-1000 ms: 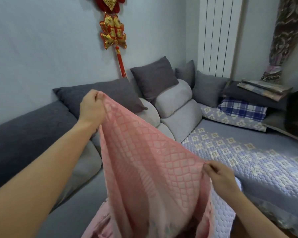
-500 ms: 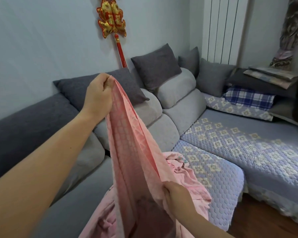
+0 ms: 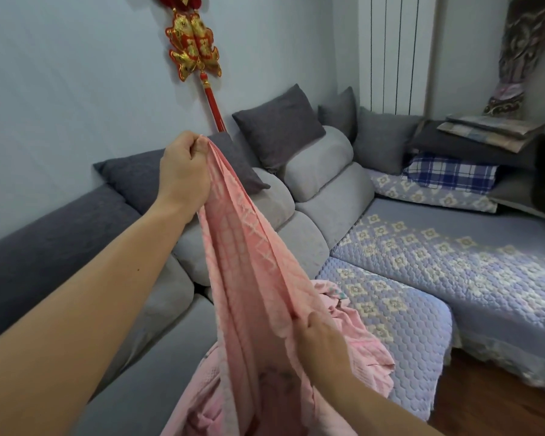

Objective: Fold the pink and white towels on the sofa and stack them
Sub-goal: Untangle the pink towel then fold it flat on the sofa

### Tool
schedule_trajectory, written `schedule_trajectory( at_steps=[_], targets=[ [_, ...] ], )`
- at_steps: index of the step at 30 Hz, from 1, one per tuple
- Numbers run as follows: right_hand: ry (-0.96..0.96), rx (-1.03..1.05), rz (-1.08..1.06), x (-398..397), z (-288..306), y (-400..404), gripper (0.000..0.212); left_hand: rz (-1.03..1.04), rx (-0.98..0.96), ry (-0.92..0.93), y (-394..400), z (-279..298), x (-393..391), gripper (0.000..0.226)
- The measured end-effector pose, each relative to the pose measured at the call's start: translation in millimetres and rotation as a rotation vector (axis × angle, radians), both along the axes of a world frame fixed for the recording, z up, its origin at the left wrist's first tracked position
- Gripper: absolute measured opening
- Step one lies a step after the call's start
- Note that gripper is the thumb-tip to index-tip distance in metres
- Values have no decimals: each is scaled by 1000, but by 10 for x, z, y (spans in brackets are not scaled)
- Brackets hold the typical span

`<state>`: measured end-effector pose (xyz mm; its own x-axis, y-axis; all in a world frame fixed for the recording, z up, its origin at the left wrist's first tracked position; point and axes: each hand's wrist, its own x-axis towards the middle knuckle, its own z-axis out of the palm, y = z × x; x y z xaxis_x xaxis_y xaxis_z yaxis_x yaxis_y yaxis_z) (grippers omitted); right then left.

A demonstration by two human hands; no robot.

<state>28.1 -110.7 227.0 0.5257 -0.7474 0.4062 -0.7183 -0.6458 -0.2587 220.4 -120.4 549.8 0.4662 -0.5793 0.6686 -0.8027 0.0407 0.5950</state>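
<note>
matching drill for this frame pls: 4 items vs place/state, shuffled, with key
Items:
1. left hand
2. right hand
3. plaid pillow
4. red and gold ornament

Place/state:
A. hangs on the wall
B. grips the pink towel's top end, raised
C. lies in the sofa's far corner
D. pinches the towel's edge lower down

Pairs: 1-B, 2-D, 3-C, 4-A
</note>
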Motion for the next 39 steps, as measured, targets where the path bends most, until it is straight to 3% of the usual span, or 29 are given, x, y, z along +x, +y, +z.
schedule_trajectory(
  at_steps=[3,7,14,16,19,22,26,29,32,35,39],
  targets=[
    [8,28,-115,-194,1,-231,23,18,7,10,15,-24,81,29],
    [-187,147,-118,-541,-32,-390,20,56,26,46,52,-93,228,29],
    [-798,422,-374,-1028,286,-798,15,-144,50,-25,282,-180,230,20],
    [-929,492,-401,-1063,339,-888,18,-244,42,74,370,-240,261,19],
    [-991,526,-438,-1067,373,-971,17,-481,30,471,527,-365,279,21],
    [-981,532,-441,-1093,464,-1079,19,-512,40,620,693,-576,374,18],
    [-951,470,-395,-1068,962,-1343,19,-317,78,513,1063,-938,658,28],
    [-987,400,-239,-876,1504,-1446,18,-109,94,447,1337,-1176,921,29],
    [-1017,499,29,-587,1806,-1409,19,93,33,535,1630,-1428,1085,23],
    [-763,555,290,-445,1670,-1389,17,293,-13,509,2084,-1675,1126,22],
    [-140,390,514,-415,977,-1425,22,432,369,240,2803,-2314,843,23]
  ],
)
